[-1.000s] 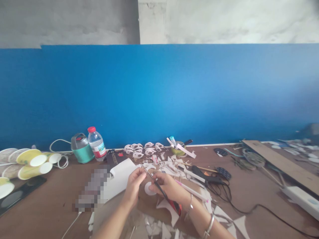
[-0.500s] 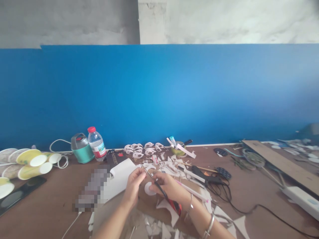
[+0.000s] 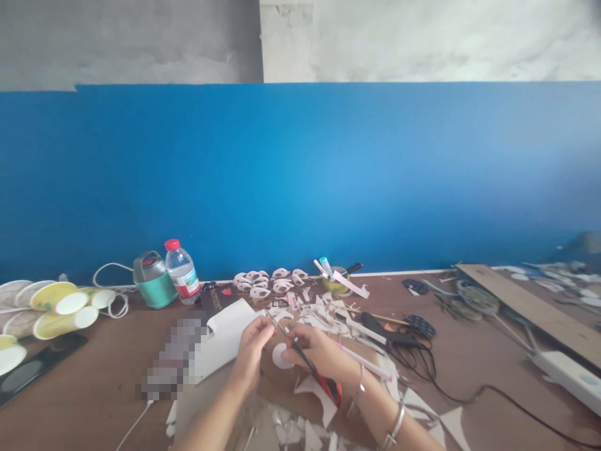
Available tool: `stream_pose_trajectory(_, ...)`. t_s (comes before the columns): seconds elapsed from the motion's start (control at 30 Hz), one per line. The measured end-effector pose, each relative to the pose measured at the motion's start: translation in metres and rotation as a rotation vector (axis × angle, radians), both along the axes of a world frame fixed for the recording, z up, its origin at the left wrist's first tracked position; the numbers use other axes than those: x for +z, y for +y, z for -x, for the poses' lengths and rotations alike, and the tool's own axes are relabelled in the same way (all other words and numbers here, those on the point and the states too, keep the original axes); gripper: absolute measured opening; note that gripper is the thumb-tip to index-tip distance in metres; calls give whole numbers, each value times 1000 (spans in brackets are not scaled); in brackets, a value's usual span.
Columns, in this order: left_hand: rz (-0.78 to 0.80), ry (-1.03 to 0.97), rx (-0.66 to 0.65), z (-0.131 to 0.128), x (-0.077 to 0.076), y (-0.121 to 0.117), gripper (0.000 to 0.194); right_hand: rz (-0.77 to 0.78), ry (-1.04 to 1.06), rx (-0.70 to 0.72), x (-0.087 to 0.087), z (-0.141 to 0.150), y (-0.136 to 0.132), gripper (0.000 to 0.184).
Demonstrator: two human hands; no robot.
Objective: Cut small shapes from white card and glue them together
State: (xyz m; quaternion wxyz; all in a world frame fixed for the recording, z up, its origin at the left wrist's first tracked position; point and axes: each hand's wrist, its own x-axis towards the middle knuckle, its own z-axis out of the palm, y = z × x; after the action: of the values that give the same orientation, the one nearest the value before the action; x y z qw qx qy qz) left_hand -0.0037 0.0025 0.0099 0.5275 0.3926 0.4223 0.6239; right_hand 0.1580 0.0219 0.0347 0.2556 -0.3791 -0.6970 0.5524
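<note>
my right hand (image 3: 319, 356) grips a slim tool (image 3: 304, 357) with a red and black handle. my left hand's (image 3: 252, 348) fingers pinch close together at its tip; i cannot tell what they hold. a white disc (image 3: 283, 356) is by my right fingers, with white scraps (image 3: 323, 314) beyond.

On the table (image 3: 107, 357), the bottle (image 3: 183, 274) stood far left, just right of the jug (image 3: 156, 287); cups (image 3: 61, 310) lay left of both. Paper scraps (image 3: 323, 314) spread mid-table, left of the glue gun (image 3: 392, 335); the power strip (image 3: 566, 376) lay near right.
</note>
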Motion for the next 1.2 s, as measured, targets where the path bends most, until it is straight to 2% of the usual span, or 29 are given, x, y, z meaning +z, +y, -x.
stream_pose_trajectory(0.2, 10, 18, -13, 1, 0, 0, 23, -76, -72, -13, 1, -3, 2, 18)
stream_pose_trajectory(0.37, 1, 195, 1, 3, 1, 0, 21, -85, -83, -155, 10, -7, 7, 16)
stream_pose_trajectory(0.47, -62, 445, -14, 3, 2, 1, 19, -143, -162, -248, 13, -12, 12, 15)
stream_pose_trajectory(0.6, -251, 901, -51, 1, 2, -2, 16, -264, -284, -325, 13, -20, 18, 13)
stream_pose_trajectory(0.67, -295, 1090, -55, 0, 2, -5, 14, -317, -329, -349, 13, -23, 19, 11)
stream_pose_trajectory(0.8, -330, 1325, -48, -2, 5, -10, 12, -397, -419, -378, 16, -27, 20, 6)
stream_pose_trajectory(0.97, -319, 1426, 11, -2, 5, -10, 14, -446, -606, -422, 20, -31, 20, 7)
stream_pose_trajectory(1.1, -279, 1408, 117, -1, 0, -8, 15, -481, -730, -481, 25, -37, 21, 22)
stream_pose_trajectory(1.2, -257, 1368, 220, 0, -4, -6, 17, -502, -787, -517, 30, -44, 23, 25)
